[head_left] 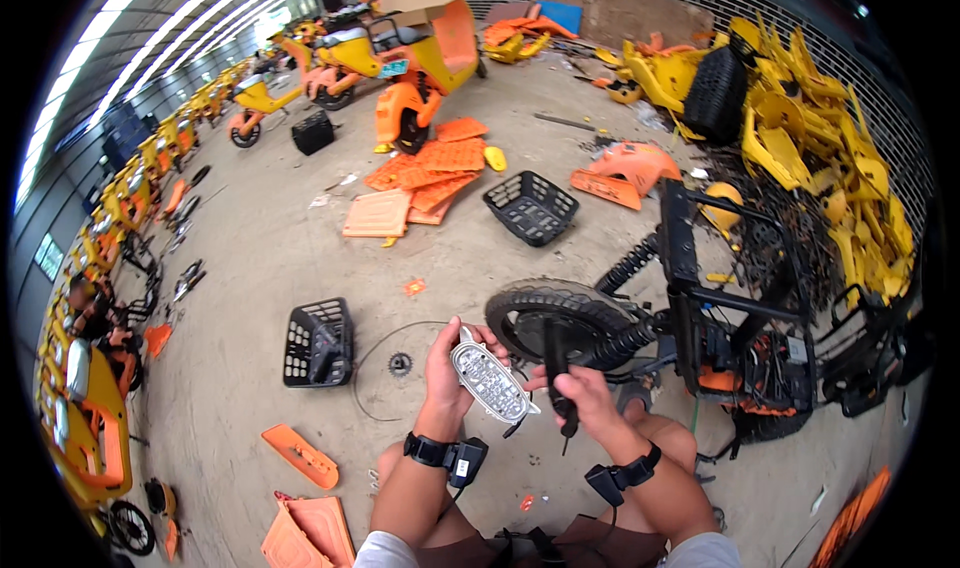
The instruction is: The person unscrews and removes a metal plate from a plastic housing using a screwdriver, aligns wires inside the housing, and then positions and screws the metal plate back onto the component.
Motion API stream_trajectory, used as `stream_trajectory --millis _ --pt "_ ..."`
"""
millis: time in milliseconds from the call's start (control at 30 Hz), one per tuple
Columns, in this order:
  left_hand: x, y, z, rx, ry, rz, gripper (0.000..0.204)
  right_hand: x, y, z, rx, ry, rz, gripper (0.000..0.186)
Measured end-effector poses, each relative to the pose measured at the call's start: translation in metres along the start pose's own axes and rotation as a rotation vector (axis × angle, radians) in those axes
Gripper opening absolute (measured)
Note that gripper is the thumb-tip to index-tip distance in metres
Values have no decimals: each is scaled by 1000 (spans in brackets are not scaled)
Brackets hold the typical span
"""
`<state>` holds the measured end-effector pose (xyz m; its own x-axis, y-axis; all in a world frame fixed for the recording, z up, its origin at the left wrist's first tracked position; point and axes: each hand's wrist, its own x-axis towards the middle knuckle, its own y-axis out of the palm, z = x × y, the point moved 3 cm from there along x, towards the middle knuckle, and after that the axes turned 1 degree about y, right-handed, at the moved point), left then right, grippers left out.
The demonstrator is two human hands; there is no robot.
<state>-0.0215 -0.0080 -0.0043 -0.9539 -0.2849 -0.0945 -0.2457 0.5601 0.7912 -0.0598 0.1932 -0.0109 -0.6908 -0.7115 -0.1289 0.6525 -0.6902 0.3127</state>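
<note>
My left hand (pixel 447 373) grips an oval lamp (pixel 490 380) with a clear lens and a pale rim, its lens turned up; a short dark lead hangs from its lower end. Close beside it, my right hand (pixel 588 398) is wrapped round a long black screwdriver (pixel 558 368), its thin shaft pointing down. The tool and the lamp are apart. Just beyond both hands lies the black-tyred wheel (pixel 535 303) of a stripped scooter frame (pixel 690 258), with its coil spring (pixel 630 265) and wiring exposed.
Black baskets (pixel 318 343) (pixel 530 208) stand on the concrete floor. Orange panels (pixel 425 183) lie ahead, others (pixel 300 458) at lower left. Yellow body parts (pixel 800 118) are heaped by the right wall. Scooters (pixel 425 63) stand at the back and along the left, where another person (pixel 90 308) is.
</note>
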Motion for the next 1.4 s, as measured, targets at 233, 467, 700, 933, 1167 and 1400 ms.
stream_trajectory --millis 233,467,700,933,1167,1400 --pt "-32 70 -75 -76 504 10 37 13 -6 -16 24 -16 -97 52" --pt "-64 133 -118 -199 862 189 35 14 8 -25 19 57 -14 43" --pt "-67 130 -120 -238 1051 125 34 15 12 -34 -7 130 -12 41" --pt "-58 111 -123 -205 1086 22 28 19 7 -35 -4 189 19 46" --pt "-71 81 -155 -19 1171 -189 26 23 15 -36 700 204 478 66" --pt "-69 93 -139 35 982 50 27 6 0 -5 368 -56 260 56"
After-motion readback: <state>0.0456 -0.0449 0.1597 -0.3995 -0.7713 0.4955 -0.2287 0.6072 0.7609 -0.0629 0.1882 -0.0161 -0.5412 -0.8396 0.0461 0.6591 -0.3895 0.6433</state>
